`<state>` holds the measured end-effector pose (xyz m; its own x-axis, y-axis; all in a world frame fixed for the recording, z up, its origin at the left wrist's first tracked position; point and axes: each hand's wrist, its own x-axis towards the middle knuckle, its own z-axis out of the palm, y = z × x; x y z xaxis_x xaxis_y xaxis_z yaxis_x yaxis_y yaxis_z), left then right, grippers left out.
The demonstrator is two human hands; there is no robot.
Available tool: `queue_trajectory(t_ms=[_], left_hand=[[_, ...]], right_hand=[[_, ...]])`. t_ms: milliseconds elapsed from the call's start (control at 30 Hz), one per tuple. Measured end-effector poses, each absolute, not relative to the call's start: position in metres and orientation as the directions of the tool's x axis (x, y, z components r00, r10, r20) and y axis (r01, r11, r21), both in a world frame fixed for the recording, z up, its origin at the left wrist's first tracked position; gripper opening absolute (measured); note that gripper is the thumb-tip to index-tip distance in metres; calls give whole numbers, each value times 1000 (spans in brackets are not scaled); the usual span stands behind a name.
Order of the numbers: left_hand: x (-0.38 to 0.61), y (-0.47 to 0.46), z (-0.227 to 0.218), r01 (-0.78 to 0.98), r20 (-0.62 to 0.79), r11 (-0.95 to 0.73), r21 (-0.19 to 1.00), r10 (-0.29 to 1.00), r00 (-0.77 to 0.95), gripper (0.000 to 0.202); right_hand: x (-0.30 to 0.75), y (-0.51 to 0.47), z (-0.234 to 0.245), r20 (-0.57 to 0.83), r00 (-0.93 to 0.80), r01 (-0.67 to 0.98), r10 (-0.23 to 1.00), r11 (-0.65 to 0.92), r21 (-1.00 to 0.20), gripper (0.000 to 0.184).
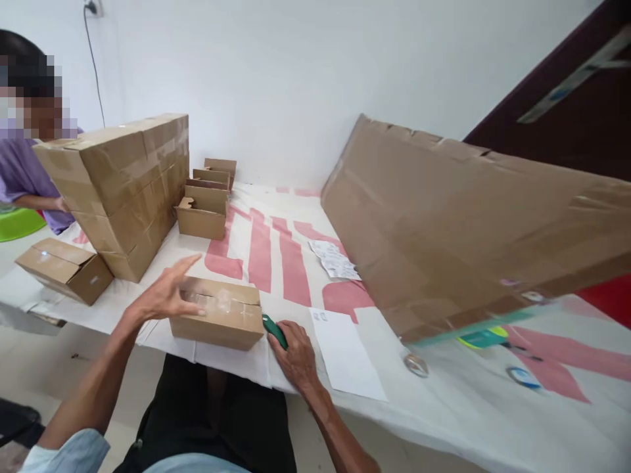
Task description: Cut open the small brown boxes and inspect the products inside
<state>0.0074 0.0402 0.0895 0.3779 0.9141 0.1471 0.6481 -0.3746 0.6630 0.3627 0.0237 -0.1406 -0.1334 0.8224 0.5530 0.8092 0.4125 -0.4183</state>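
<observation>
A small taped cardboard box (224,322) lies on the white and pink covered table (290,263) near its front edge. My left hand (167,295) hovers over the box's left end with fingers stretched out and apart, slightly blurred. My right hand (296,355) rests on the table just right of the box, fingers curled round a green tool (274,330) whose tip points at the box's right end.
A tall stack of taped boxes (123,190) stands at the left, with open small boxes (204,210) behind it and one closed box (66,269) at the left edge. A big flat carton (468,223) leans at the right. White sheets (345,355), labels (335,259), tape rolls (522,376). A person in purple (24,177) sits at far left.
</observation>
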Motion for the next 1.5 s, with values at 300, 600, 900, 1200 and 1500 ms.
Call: queue_trajectory(t_ms=[300, 600, 900, 1200, 1500], left_hand=[[-42, 15, -6, 343, 22, -130, 930, 953, 303, 121], [-5, -4, -16, 349, 227, -299, 888, 946, 231, 122], [0, -21, -5, 401, 366, -391, 828, 920, 141, 109], [12, -29, -5, 426, 444, -431, 796, 893, 72, 95], [25, -36, 11, 565, 424, -358, 743, 905, 16, 84]], right_hand=[[367, 19, -146, 569, -156, 811, 808, 433, -394, 29], [375, 12, -151, 553, -199, 825, 809, 443, -351, 29], [372, 10, -140, 506, -208, 818, 837, 433, -380, 32], [347, 38, -49, 655, -29, 750, 755, 450, -485, 27], [251, 22, 107, 724, -459, 523, 516, 815, -249, 18]])
